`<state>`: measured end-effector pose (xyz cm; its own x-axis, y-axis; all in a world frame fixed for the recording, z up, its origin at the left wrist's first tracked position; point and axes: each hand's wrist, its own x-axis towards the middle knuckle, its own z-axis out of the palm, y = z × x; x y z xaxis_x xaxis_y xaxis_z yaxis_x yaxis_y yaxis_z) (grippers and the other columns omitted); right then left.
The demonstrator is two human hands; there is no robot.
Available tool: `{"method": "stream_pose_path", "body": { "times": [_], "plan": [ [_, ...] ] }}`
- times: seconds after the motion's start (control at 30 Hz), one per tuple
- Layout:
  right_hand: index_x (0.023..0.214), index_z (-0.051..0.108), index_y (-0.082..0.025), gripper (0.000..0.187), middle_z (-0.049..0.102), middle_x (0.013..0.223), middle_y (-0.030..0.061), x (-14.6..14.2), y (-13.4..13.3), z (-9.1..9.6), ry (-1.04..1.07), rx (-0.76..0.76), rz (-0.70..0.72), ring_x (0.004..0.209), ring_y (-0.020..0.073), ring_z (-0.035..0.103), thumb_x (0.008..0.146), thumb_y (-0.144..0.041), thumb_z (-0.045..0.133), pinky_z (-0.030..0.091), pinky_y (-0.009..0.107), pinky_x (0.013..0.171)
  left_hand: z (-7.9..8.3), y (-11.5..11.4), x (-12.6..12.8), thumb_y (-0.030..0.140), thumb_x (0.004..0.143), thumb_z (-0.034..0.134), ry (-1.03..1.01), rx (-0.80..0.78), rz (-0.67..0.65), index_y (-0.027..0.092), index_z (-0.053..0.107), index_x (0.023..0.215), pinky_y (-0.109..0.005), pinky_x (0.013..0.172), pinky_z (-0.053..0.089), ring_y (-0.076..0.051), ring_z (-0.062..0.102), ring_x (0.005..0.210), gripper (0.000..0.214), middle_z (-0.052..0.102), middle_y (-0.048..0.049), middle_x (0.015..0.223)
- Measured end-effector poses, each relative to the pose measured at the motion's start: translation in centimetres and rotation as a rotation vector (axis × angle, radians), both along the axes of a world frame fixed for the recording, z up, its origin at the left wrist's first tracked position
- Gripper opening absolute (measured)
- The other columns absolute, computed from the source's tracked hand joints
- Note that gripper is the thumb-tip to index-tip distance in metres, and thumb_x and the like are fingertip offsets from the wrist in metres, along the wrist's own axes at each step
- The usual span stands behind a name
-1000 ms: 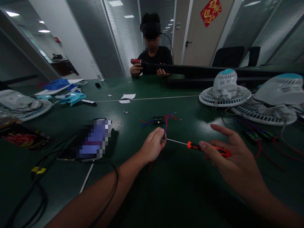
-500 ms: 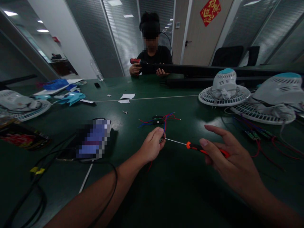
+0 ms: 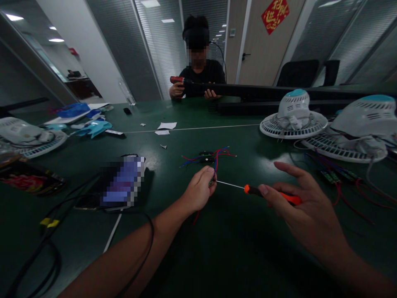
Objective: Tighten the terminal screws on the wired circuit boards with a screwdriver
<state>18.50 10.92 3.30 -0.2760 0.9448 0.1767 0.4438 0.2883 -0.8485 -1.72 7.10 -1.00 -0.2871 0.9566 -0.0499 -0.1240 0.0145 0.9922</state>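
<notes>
The left hand (image 3: 198, 191) pinches a small wired part (image 3: 211, 182) over the green table (image 3: 223, 248) — fingers together. The right hand (image 3: 305, 215) clamps the screwdriver (image 3: 252, 191), its tip at the part. White fans (image 3: 294, 114) lie to the right — an office room.

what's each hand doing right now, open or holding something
Left hand: closed, pinching a small wired part.
Right hand: holding the screwdriver by its orange handle, tip at that part, forefinger stretched out.
</notes>
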Motion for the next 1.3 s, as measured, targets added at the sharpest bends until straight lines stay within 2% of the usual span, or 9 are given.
{"method": "stream_pose_path", "body": {
  "times": [0.17, 0.3, 0.43, 0.67, 0.83, 1.07, 1.2, 1.3],
  "plan": [
    [0.127, 0.05, -0.018, 0.069, 0.069, 0.065, 0.0002, -0.02, 0.03, 0.05, 0.003, -0.017, 0.008, 0.045, 0.017, 0.056, 0.072, -0.056, 0.067, 0.044, 0.03, 0.041, 0.2, -0.02, 0.13, 0.037, 0.087, 0.043, 0.002, 0.008, 0.01, 0.018, 0.048, 0.067, -0.017, 0.042, 0.027, -0.006, 0.038, 0.045, 0.028, 0.04, 0.0052, 0.057],
    [0.131, 0.049, -0.019, 0.064, 0.065, 0.056, -0.0017, 0.24, 0.18, 0.02, -0.011, -0.083, 0.079, 0.045, 0.0178, 0.058, 0.082, -0.06, 0.056, 0.046, 0.03, 0.042, 0.23, -0.06, 0.16, 0.035, 0.088, 0.039, 0.033, 0.008, 0.009, 0.018, 0.048, 0.067, -0.018, 0.042, 0.028, -0.006, 0.039, 0.045, 0.029, 0.039, 0.0051, 0.057],
    [0.13, 0.053, -0.02, 0.057, 0.06, 0.046, -0.0039, 0.49, 0.3, -0.03, -0.091, -0.098, 0.07, 0.04, 0.0171, 0.056, 0.089, -0.059, 0.046, 0.044, 0.028, 0.038, -0.01, -0.13, 0.03, 0.036, 0.089, 0.039, 0.041, 0.014, -0.013, 0.018, 0.048, 0.069, -0.018, 0.042, 0.028, -0.007, 0.038, 0.045, 0.029, 0.038, 0.0057, 0.056],
    [0.127, 0.053, -0.016, 0.061, 0.063, 0.049, -0.0033, 0.08, 0.26, 0.0, -0.061, -0.009, 0.038, 0.041, 0.0178, 0.057, 0.081, -0.055, 0.058, 0.045, 0.029, 0.039, -0.16, -0.1, -0.03, 0.039, 0.088, 0.042, 0.021, 0.013, -0.013, 0.018, 0.049, 0.069, -0.018, 0.043, 0.028, -0.007, 0.039, 0.046, 0.029, 0.039, 0.0054, 0.057],
    [0.128, 0.051, -0.015, 0.064, 0.067, 0.058, 0.0001, -0.07, 0.01, 0.19, -0.041, -0.02, 0.012, 0.044, 0.0187, 0.059, 0.079, -0.056, 0.06, 0.047, 0.032, 0.042, 0.04, -0.1, 0.04, 0.039, 0.088, 0.042, 0.022, 0.007, -0.007, 0.019, 0.049, 0.069, -0.018, 0.043, 0.028, -0.007, 0.038, 0.044, 0.029, 0.039, 0.0057, 0.055],
    [0.129, 0.049, -0.019, 0.067, 0.067, 0.063, -0.0008, -0.08, -0.1, 0.09, 0.026, -0.042, -0.007, 0.044, 0.0176, 0.056, 0.074, -0.054, 0.067, 0.042, 0.029, 0.037, 0.39, -0.12, 0.12, 0.038, 0.088, 0.041, 0.032, -0.001, -0.008, 0.019, 0.048, 0.068, -0.019, 0.043, 0.028, -0.007, 0.037, 0.043, 0.028, 0.039, 0.0059, 0.055],
    [0.127, 0.052, -0.017, 0.073, 0.07, 0.066, 0.0011, -0.2, -0.31, 0.25, 0.046, -0.061, -0.03, 0.046, 0.0171, 0.058, 0.069, -0.057, 0.07, 0.047, 0.03, 0.042, 0.22, -0.08, 0.17, 0.038, 0.087, 0.042, 0.017, -0.001, 0.007, 0.019, 0.047, 0.067, -0.019, 0.042, 0.028, -0.007, 0.037, 0.043, 0.028, 0.039, 0.0057, 0.055],
    [0.126, 0.053, -0.017, 0.067, 0.069, 0.062, 0.001, -0.18, -0.44, 0.21, 0.102, -0.071, 0.002, 0.047, 0.0172, 0.059, 0.074, -0.059, 0.066, 0.047, 0.029, 0.041, 0.13, -0.09, 0.13, 0.037, 0.088, 0.041, 0.033, 0.003, -0.007, 0.019, 0.048, 0.068, -0.019, 0.043, 0.028, -0.007, 0.039, 0.044, 0.028, 0.039, 0.0054, 0.054]
  ]
}}
